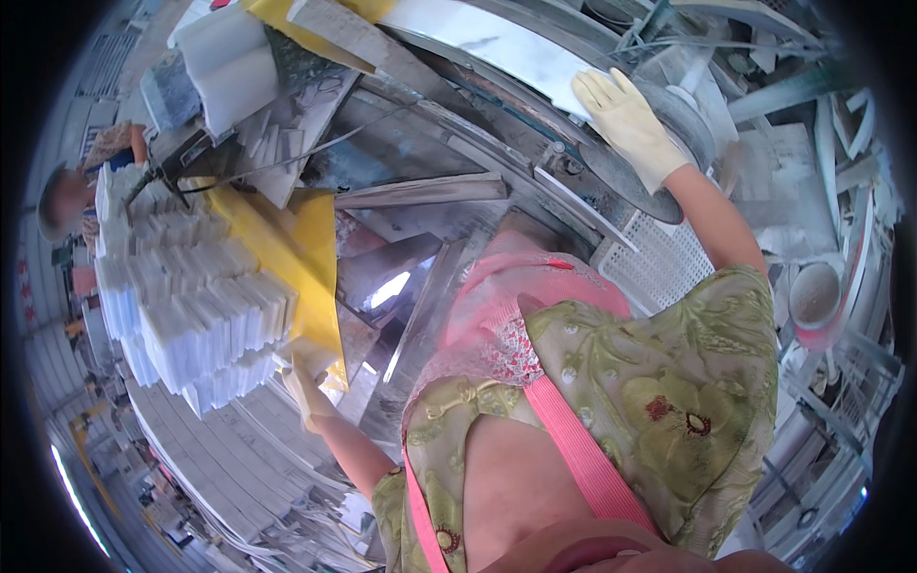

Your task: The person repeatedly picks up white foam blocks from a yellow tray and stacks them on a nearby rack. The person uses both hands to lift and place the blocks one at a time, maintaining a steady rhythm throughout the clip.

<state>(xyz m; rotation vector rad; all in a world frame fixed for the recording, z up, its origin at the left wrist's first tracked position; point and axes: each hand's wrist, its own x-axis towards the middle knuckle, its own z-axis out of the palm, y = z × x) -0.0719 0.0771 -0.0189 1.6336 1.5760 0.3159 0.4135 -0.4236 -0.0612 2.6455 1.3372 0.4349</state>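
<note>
My right hand (pixel 626 124), in a cream glove, lies with its fingers stretched out on the end of a long white stone strip (pixel 497 43). A dark round disc (pixel 630 177) sits below and beside that hand. My left hand (pixel 306 393), also gloved, reaches to the near lower corner of stacked white stone tiles (pixel 210 315). Its visible fingers point up beside the tiles; whether they touch one is too small to tell. The tiles stand on edge in several rows, next to a yellow sheet (pixel 296 258).
A white perforated crate (pixel 659 258) stands between my body and the disc. Stone offcuts (pixel 420 191) and metal rails fill the middle. A round bucket (pixel 815 296) is at the right. Another person (pixel 110 153) is at the far left, beyond the tiles.
</note>
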